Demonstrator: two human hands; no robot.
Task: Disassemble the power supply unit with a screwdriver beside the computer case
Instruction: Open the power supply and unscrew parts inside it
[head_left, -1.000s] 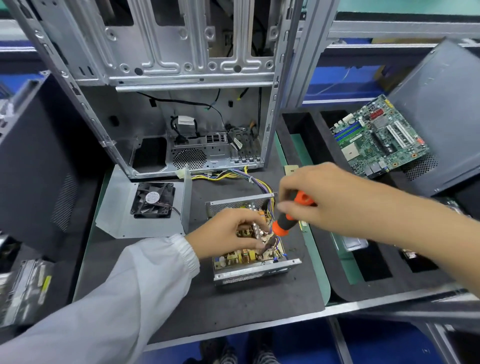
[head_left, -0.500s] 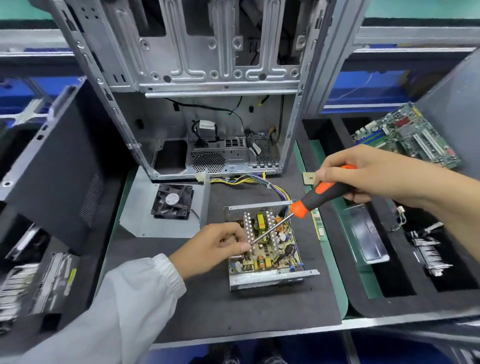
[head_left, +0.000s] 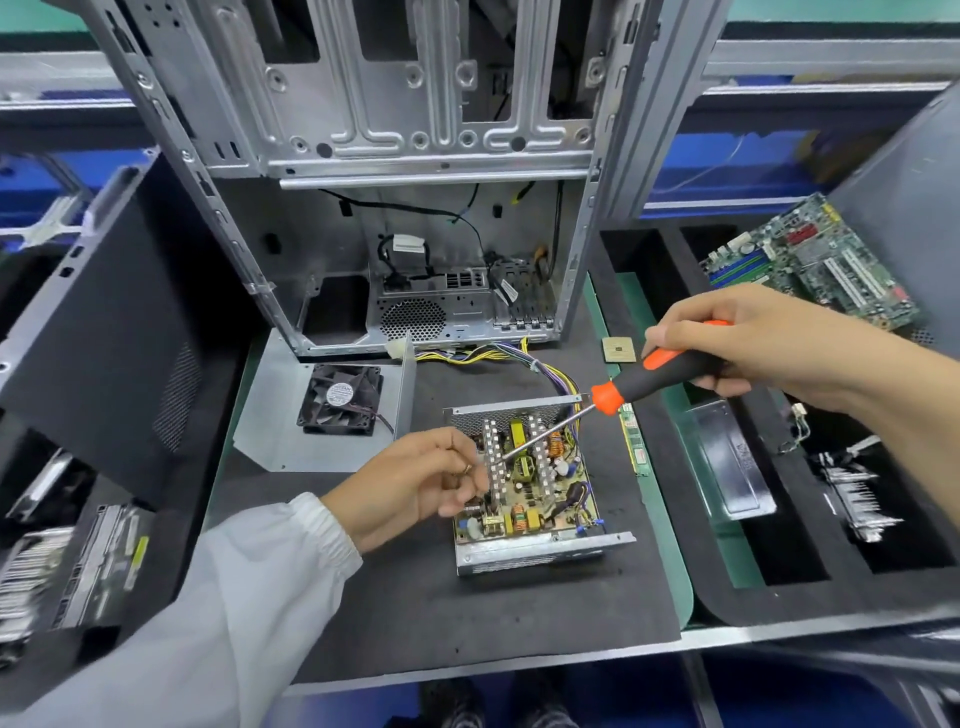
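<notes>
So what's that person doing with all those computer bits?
A person is taking apart a power supply unit in front of an empty computer case. Its lid is off, so the parts inside show. The right hand grips an orange and black screwdriver, its tip down among the parts. The left hand rests at the unit's edge, fingers curled.

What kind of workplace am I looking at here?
Probably an electronics teardown or recycling bench: a stripped silver metal computer case, an opened metal power supply unit with bare circuit board, and a removed green motherboard sorted into black foam trays.
</notes>
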